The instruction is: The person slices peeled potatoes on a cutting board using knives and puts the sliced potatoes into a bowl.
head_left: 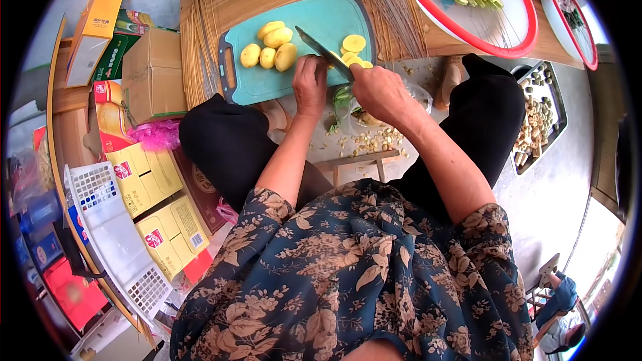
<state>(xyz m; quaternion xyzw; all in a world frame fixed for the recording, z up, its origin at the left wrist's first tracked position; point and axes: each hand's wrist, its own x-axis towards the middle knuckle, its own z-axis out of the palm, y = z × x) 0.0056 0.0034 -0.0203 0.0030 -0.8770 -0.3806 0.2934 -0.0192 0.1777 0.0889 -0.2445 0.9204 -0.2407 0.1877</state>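
A teal cutting board lies on the wooden table. On its left part sit several whole peeled potatoes, and cut yellow slices lie at its right. My right hand is closed round the handle of a knife, whose dark blade points up and left across the board. My left hand is at the board's front edge, left of the blade, with its fingers bent together; what they hold, if anything, is hidden.
Bundles of thin sticks flank the board. A red-rimmed bowl with pale green slices stands at the right. A tray of cut pieces is on the floor. Boxes stand at the left. Another person is at the lower right.
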